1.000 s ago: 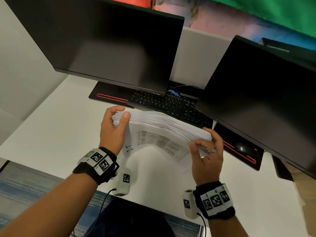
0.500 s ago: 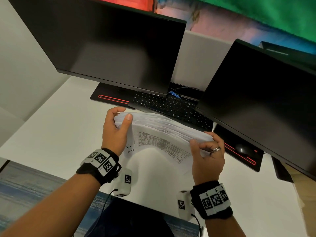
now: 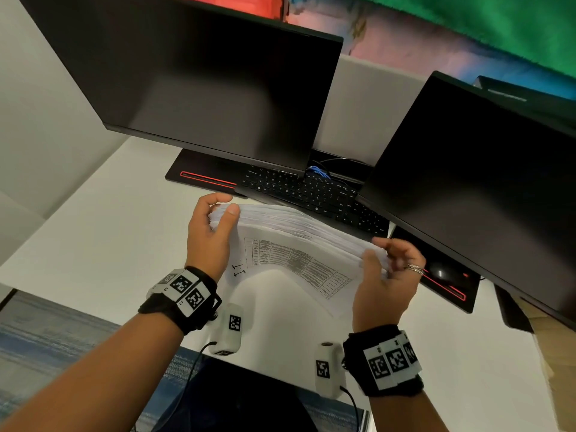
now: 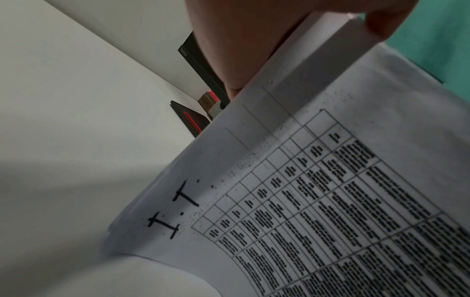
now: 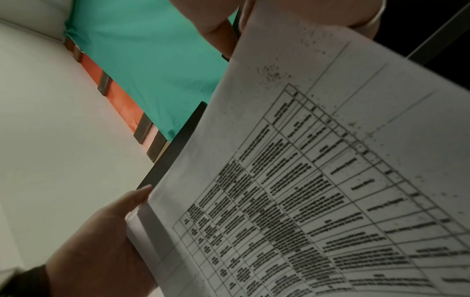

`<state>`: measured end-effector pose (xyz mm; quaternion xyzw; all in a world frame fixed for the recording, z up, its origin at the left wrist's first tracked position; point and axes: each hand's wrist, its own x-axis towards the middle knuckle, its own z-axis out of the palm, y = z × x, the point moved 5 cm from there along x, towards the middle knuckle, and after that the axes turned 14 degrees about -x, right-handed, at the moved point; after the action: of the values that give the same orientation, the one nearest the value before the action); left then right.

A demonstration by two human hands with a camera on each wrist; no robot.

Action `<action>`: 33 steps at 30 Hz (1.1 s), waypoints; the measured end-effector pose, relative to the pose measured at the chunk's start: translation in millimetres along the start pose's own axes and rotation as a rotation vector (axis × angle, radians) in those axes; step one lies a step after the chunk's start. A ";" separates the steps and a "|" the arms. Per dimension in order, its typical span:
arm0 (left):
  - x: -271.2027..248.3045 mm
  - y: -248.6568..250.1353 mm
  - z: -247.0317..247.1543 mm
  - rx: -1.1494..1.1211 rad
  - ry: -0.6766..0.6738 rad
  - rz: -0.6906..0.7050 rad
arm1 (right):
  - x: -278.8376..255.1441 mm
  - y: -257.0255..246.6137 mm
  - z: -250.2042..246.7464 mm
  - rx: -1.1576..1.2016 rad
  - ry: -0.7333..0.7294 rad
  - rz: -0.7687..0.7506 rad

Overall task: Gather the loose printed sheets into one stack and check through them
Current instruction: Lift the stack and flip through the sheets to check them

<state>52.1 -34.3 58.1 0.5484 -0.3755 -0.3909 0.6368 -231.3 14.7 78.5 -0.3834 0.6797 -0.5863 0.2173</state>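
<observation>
A thick stack of white printed sheets (image 3: 299, 235) is held up on edge above the white desk (image 3: 93, 238), its nearest page bowed toward me and showing a ruled table and the marks "I.T". My left hand (image 3: 215, 226) grips the stack's left end, thumb on the near face and fingers behind. At the stack's right end my right hand (image 3: 385, 263) pinches the top corner, a ring on one finger. The left wrist view shows the same printed page (image 4: 318, 201) with the thumb (image 4: 381, 22) on the stack's edge. The right wrist view shows the page (image 5: 318, 191) and my left hand (image 5: 106, 237).
Two dark monitors stand behind the stack, one (image 3: 202, 88) at centre left and one (image 3: 480, 182) at right. A black keyboard (image 3: 311, 194) lies just beyond the paper. A black mouse (image 3: 439, 272) sits on a red-trimmed pad under the right monitor.
The stack has stayed between both hands in much the same place. The right hand's fingers have shifted at the top right corner, spreading the sheet edges there.
</observation>
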 end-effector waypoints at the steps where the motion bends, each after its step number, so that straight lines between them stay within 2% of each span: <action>1: -0.3 0.7 0.2 0.006 -0.001 0.006 | 0.7 -2.3 0.6 -0.016 -0.006 -0.015; 6: -0.1 2.3 1.6 0.026 -0.002 0.012 | 1.0 -2.4 -0.3 -0.134 -0.054 -0.081; 10: 0.2 2.4 4.0 0.027 -0.009 0.005 | 2.6 8.8 -3.5 -0.074 0.014 0.027; 17: 10.3 0.2 2.8 -0.041 0.009 0.004 | 7.5 7.0 0.8 -0.057 0.078 0.095; 19: 11.5 1.4 3.7 -0.025 -0.007 0.018 | 9.1 9.8 3.0 -0.079 0.056 0.121; 25: 13.8 0.9 2.4 -0.017 -0.016 -0.007 | 5.5 6.4 2.4 -0.017 0.038 0.053; 27: 11.9 4.4 3.0 -0.031 -0.104 -0.013 | 3.9 9.8 -1.5 0.027 0.001 0.039; 30: 13.1 -2.0 -3.0 -0.016 -0.291 -0.100 | 4.2 24.4 -2.3 0.079 -0.194 0.103; 33: 16.1 -7.8 -5.6 0.177 -0.402 -0.143 | 10.7 35.6 -2.8 -0.086 -0.303 0.179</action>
<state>63.1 -47.4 50.6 0.5384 -0.4876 -0.5020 0.4695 -249.4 8.8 46.5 -0.4142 0.6952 -0.4703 0.3520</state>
